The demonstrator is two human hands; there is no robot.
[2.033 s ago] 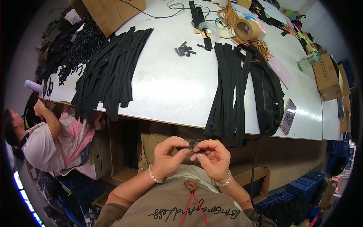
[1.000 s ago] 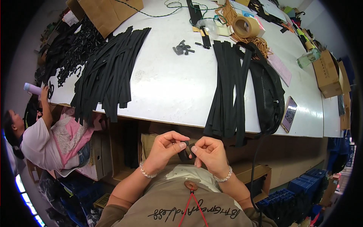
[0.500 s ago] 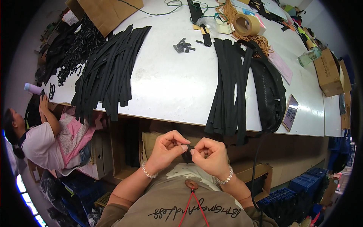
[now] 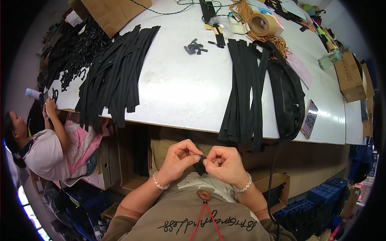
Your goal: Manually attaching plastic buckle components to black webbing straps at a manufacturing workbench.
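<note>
In front of my body, just off the table's near edge, my left hand (image 4: 181, 158) and my right hand (image 4: 222, 164) pinch a black strip (image 4: 200, 166) between thumbs and forefingers. The strip hangs below the fingertips toward my lap; its upper end is mostly hidden by my fingers. To the left on the table lies a wide pile of long black strips (image 4: 116, 74). A narrower stack of black strips (image 4: 241, 92) lies on the right, its ends hanging over the edge. Farther back, between the piles, is a small heap of short black pieces (image 4: 194, 47).
On the white table (image 4: 181, 88) lie a black bag (image 4: 286, 100), a phone (image 4: 309, 119), a tape roll (image 4: 263, 25) and brown cords (image 4: 277, 43). A paper bag (image 4: 114, 14) stands at the back left. A co-worker (image 4: 48, 148) sits at the left. A black cable (image 4: 271, 172) hangs right.
My hands stay nearly in place, still pinching the strip, which now hangs more broadly below my fingers. The co-worker's hands have shifted slightly.
</note>
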